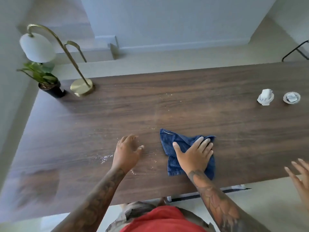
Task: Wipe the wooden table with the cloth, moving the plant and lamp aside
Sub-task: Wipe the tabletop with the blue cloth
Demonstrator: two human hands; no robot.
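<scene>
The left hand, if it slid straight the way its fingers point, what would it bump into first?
The left hand points up and a little right, across the wooden table. Nothing stands in that line: only bare wood with some shiny specks, as far as the far edge. The blue cloth lies off to its right, so it would probably miss it.

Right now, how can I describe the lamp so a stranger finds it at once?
Look at the far left corner of the wooden table. The lamp stands there beside a small potted plant. Unlike the plant, it has a round brass base, a curved brass arm and a white shade.
</scene>
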